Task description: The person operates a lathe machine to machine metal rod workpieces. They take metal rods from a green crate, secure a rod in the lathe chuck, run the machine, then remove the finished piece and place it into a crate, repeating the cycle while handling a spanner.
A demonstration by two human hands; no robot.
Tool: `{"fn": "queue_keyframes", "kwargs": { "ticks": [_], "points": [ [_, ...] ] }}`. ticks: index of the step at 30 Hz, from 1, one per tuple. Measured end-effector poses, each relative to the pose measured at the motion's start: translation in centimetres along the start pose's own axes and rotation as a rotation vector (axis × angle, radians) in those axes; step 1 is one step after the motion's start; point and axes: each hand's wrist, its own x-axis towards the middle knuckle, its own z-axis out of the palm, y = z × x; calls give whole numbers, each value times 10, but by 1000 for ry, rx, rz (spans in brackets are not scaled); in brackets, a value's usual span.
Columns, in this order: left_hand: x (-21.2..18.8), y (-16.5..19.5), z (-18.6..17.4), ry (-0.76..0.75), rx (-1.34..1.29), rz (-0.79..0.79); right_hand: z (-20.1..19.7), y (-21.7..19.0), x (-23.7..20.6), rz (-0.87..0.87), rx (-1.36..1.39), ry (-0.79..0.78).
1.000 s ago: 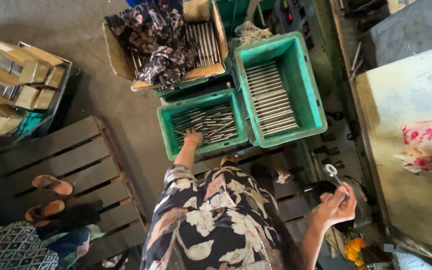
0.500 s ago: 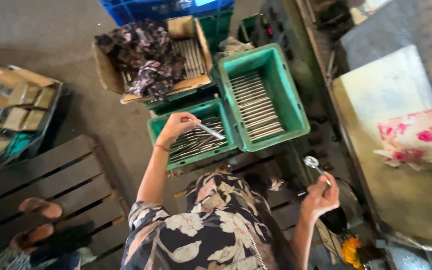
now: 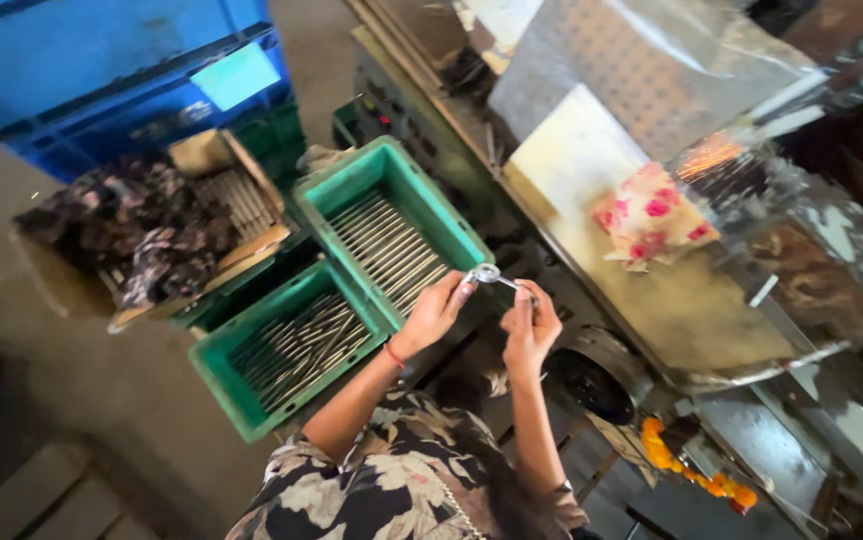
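A: Where's the metal rod?

B: Above the upper green crate, lying crosswise. Left hand pinches its ringed end; right hand grips the other.

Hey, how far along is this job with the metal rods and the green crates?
Done: the far green crate holds rods laid in neat rows. In hand: the left hand and right hand meet on one small metal piece with a ring-shaped end, held above the crates. Left: the near green crate is full of loosely piled rods. How many are finished can't be told.
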Motion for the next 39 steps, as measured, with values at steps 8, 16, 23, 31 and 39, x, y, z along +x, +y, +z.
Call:
{"fn": "queue_keyframes", "kwargs": {
  "ticks": [8,16,23,31,39],
  "points": [
    [3,30,27,-188,-707,-168,-25,6,-14,-133,-213,25],
    [10,46,34,-27,-225,503,-51,12,-18,457,405,30],
    [26,60,6,-229,57,824,-90,15,-1,843,489,-317],
    [48,68,26,-394,-605,-391,-85,-19,21,-733,-893,-358],
    [36,91,36,-345,-742,-349,-94,-15,36,-816,-779,-375]
  ]
}}
